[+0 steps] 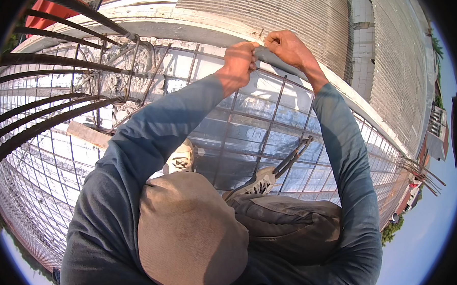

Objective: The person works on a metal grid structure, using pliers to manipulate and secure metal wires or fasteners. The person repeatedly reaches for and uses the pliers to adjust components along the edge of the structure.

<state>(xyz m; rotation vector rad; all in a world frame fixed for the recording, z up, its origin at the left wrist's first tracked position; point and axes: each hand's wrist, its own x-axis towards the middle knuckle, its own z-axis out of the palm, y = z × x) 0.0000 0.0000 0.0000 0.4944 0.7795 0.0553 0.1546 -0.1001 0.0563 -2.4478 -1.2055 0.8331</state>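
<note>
Both arms reach forward over a grid of steel reinforcing bars [272, 121]. At the far edge of the grid, my left hand [239, 63] is closed in a pinch, thumb and forefinger pointing toward the other hand. Just right of it, my right hand [288, 49] is curled with its fingertips pressed together. The fingertips nearly meet beside a pale edge board [203, 27]. Whatever they hold is too thin or hidden to make out. Dark, long-handled pincers [296, 156] lie on the grid next to my right shoe [261, 183].
Thick ribbed bars [56, 62] jut out at the left above rough concrete [114, 78]. A wood offcut [88, 134] lies near them. Corrugated roofing [284, 12] spreads beyond the edge board. More bar ends [422, 172] stick out at the far right.
</note>
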